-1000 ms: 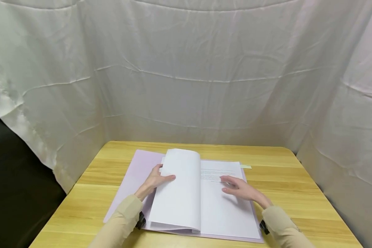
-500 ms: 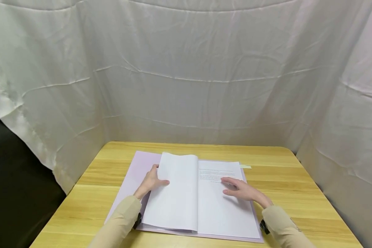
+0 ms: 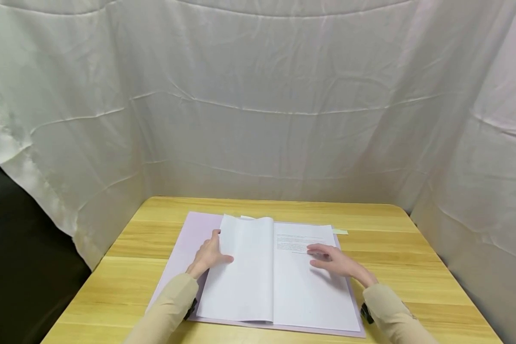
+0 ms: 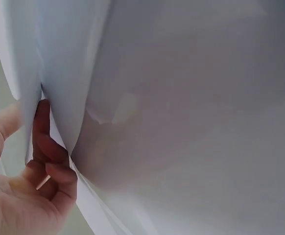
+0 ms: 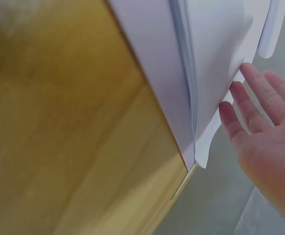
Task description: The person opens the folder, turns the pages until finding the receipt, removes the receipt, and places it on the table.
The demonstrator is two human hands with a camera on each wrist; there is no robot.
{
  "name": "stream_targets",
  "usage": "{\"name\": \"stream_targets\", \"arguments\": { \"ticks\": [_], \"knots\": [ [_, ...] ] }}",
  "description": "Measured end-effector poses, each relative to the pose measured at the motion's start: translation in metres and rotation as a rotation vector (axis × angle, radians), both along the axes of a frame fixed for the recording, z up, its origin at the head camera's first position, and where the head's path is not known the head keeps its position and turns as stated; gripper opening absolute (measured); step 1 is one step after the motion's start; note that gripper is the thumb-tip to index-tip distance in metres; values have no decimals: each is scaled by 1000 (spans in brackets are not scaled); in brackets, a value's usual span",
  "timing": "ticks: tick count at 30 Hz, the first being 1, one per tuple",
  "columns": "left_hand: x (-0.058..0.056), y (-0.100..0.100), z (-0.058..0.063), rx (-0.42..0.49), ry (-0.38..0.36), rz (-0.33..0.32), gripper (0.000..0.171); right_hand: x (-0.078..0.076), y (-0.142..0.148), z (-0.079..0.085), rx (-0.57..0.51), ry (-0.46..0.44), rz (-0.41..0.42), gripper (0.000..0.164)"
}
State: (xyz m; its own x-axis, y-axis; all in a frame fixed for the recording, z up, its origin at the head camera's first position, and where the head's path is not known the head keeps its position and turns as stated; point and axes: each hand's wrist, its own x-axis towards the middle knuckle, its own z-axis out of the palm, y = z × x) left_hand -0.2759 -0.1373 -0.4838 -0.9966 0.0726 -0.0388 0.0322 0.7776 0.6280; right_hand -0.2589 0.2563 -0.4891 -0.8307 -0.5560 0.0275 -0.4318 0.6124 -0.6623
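An open stack of white sheets lies in a lilac folder (image 3: 198,227). The turned sheets (image 3: 245,282) curve over to the left, and my left hand (image 3: 208,255) pinches their outer edge, thumb on top. In the left wrist view, the fingers of that hand (image 4: 42,193) are curled behind the paper. On the right, a page (image 3: 309,296) carries a few lines of print near its top, too small to read. My right hand (image 3: 337,263) rests over this page with relaxed fingers. Its fingertips touch the paper (image 5: 216,63) in the right wrist view.
A pale green tab (image 3: 340,232) sticks out past the folder's upper right side. Everything lies on a wooden table (image 3: 413,282), near its front edge. Light grey curtains (image 3: 284,119) hang behind and at both sides, with a black area (image 3: 21,258) at the left.
My left hand has brought the turned sheets left and down, so they lie flatter over the folder's left side. The right hand has stayed nearly still.
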Motion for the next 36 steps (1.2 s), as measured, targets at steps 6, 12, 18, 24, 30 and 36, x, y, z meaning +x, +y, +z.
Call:
{"name": "stream_targets", "arguments": {
  "ticks": [6,12,18,24,30,36],
  "knots": [
    [-1,1,-3,-21,24,-7,104,-10,4,-3,-53,15,-25,50],
    [-1,2,-5,-52,90,-24,108,-24,10,-6,-69,37,-87,47],
    [-3,2,-8,-36,104,-73,98,-36,14,-8,-58,50,-162,46],
    [-4,1,-12,73,43,-172,85,-45,16,-12,-26,86,-222,44],
    [-3,3,-13,106,1,-257,76,-52,18,-13,6,110,-264,45],
    [-2,3,-13,105,-12,-360,68,-57,20,-15,35,104,-301,46]
  ]
}}
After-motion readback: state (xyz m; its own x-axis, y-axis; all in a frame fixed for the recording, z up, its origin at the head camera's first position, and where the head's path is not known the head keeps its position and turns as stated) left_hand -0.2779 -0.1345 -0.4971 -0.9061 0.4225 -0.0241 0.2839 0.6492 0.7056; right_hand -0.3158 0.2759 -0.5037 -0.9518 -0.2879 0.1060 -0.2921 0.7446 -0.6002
